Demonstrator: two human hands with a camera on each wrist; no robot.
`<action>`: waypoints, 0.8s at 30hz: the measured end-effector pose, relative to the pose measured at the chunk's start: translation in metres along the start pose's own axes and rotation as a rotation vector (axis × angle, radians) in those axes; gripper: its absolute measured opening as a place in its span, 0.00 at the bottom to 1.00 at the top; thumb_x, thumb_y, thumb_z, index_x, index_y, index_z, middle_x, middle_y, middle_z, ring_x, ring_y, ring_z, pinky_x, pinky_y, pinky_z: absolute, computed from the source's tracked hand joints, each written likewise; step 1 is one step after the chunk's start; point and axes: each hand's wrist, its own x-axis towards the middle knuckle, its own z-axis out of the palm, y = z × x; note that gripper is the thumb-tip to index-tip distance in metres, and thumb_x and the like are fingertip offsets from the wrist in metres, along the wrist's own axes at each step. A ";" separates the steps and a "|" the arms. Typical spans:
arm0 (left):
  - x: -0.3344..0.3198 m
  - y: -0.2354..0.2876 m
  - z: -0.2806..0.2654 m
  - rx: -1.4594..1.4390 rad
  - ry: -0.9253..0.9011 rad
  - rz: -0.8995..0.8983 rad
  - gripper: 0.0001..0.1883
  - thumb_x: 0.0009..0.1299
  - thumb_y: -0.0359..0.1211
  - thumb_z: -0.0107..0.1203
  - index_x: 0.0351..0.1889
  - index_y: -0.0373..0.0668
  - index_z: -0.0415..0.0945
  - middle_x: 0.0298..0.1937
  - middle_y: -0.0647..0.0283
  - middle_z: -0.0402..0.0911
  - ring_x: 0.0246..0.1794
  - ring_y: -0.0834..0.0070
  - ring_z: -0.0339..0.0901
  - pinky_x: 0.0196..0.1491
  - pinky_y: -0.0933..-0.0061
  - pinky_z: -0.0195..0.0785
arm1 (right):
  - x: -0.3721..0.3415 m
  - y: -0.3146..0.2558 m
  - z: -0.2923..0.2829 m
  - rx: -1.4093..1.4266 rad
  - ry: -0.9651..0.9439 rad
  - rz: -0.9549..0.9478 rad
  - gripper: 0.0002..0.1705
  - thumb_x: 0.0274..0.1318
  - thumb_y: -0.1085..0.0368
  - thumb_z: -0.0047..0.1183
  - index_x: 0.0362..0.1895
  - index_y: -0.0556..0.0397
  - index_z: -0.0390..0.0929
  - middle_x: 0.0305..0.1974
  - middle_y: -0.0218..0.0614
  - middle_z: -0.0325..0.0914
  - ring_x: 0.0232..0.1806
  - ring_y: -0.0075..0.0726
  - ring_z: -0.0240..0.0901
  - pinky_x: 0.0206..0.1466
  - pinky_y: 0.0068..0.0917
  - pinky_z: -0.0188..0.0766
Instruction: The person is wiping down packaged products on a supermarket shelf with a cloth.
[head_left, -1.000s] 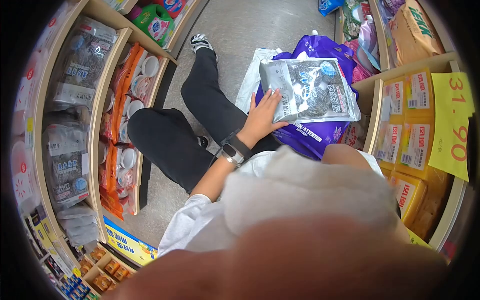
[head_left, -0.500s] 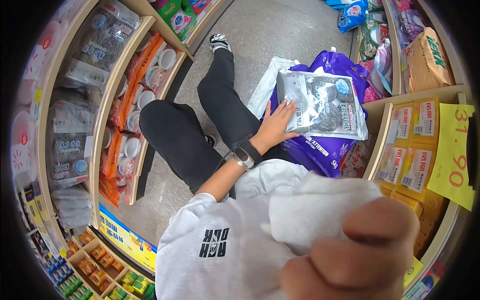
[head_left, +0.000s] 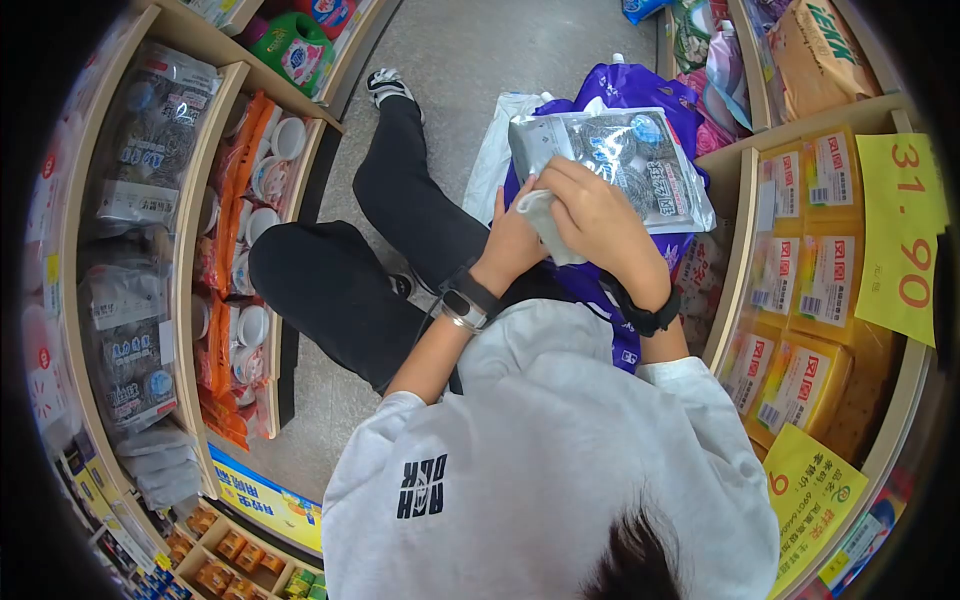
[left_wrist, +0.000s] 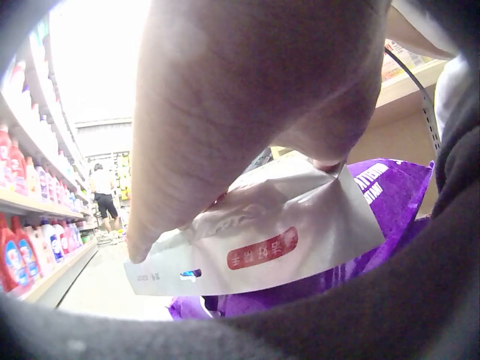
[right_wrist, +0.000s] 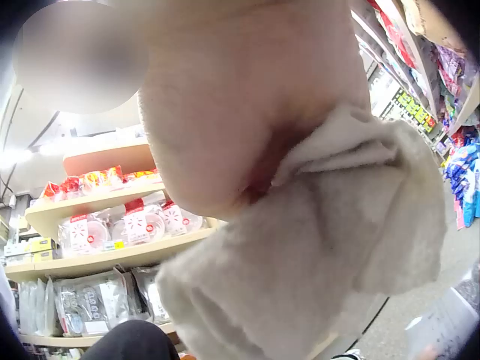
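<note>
My right hand (head_left: 608, 222) grips a pale grey cloth (head_left: 548, 226) over the near left end of a silver pack of steel wool scouring balls (head_left: 640, 170). In the right wrist view the cloth (right_wrist: 300, 255) hangs in loose folds from the fingers. Beneath it, my left hand (head_left: 510, 246) rests on the same end of the pack, partly hidden by the cloth and right hand. The left wrist view has the thumb against the creased pale end of the pack (left_wrist: 262, 251). Under the pack lies a purple bag (head_left: 650, 90) with white lettering.
Shelves with more scourer packs (head_left: 150, 150) and orange-wrapped white tubs (head_left: 245, 230) run along the left. On the right are yellow soap packs (head_left: 800, 270) and a yellow price sign (head_left: 900, 240). My outstretched leg (head_left: 400, 170) lies on the grey floor (head_left: 450, 60). A distant person (left_wrist: 105, 191) stands in the aisle.
My right hand, earlier blurred close to the camera with the cloth, has moved forward and down to the pack beside my left hand. The left hand has stayed at the pack's end.
</note>
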 end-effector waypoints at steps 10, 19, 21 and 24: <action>-0.001 0.011 -0.022 -0.024 0.037 0.035 0.32 0.66 0.43 0.55 0.67 0.42 0.62 0.72 0.58 0.60 0.75 0.60 0.52 0.70 0.39 0.40 | -0.073 0.048 0.047 -0.199 0.044 0.123 0.35 0.38 0.71 0.61 0.58 0.46 0.73 0.59 0.30 0.70 0.51 0.46 0.68 0.54 0.40 0.67; 0.007 -0.006 -0.041 -0.518 0.531 -0.107 0.22 0.79 0.39 0.34 0.63 0.34 0.64 0.62 0.46 0.70 0.66 0.53 0.63 0.69 0.57 0.49 | -0.072 0.057 0.070 -0.265 0.179 0.020 0.29 0.31 0.77 0.55 0.46 0.48 0.80 0.44 0.30 0.78 0.43 0.41 0.72 0.48 0.37 0.69; 0.003 -0.014 -0.047 -0.593 0.598 -0.214 0.22 0.80 0.40 0.32 0.60 0.31 0.65 0.60 0.45 0.70 0.64 0.53 0.65 0.67 0.62 0.54 | -0.070 0.057 0.069 -0.210 0.112 0.064 0.25 0.31 0.76 0.56 0.42 0.50 0.80 0.39 0.33 0.77 0.40 0.40 0.73 0.46 0.36 0.70; -0.003 -0.024 -0.044 -0.763 0.456 -0.379 0.23 0.78 0.41 0.38 0.59 0.31 0.65 0.61 0.44 0.68 0.63 0.54 0.65 0.65 0.63 0.56 | -0.058 0.071 0.074 -0.202 0.106 -0.015 0.22 0.33 0.73 0.61 0.41 0.49 0.79 0.37 0.34 0.74 0.39 0.39 0.75 0.41 0.33 0.71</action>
